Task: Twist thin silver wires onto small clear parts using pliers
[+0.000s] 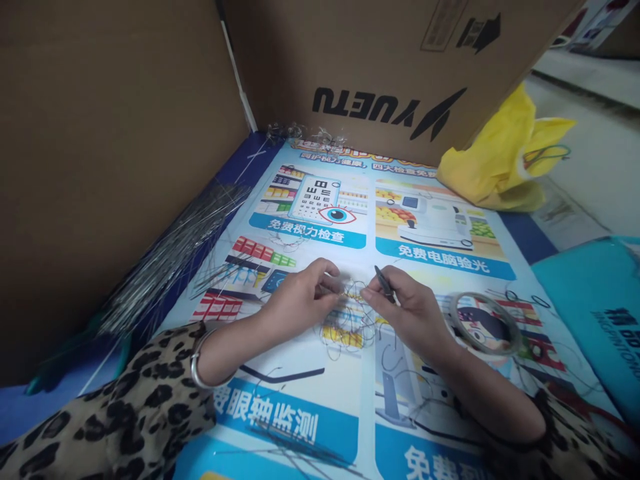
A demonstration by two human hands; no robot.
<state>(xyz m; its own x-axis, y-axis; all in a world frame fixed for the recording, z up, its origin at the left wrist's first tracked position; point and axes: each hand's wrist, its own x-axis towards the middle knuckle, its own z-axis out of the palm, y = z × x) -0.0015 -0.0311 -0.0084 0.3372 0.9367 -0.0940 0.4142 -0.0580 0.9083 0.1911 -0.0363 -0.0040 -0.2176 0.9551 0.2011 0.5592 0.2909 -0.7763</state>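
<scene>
The left hand (299, 299) has its grip pinched narrow on one side of a loopy tangle of thin wire (345, 320), which sits between the hands over a printed poster (368, 413). The right hand (413, 317) pinches the other side, a dark slim tool (384, 283) also held in its grip. A tape roll (515, 333) lies beside the right wrist, and a bundle of straight wires (170, 260) lies beyond the left forearm, along the cardboard (100, 133).

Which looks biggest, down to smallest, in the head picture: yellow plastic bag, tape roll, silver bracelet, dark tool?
1. Yellow plastic bag
2. Tape roll
3. Silver bracelet
4. Dark tool, partly hidden by the right hand
</scene>
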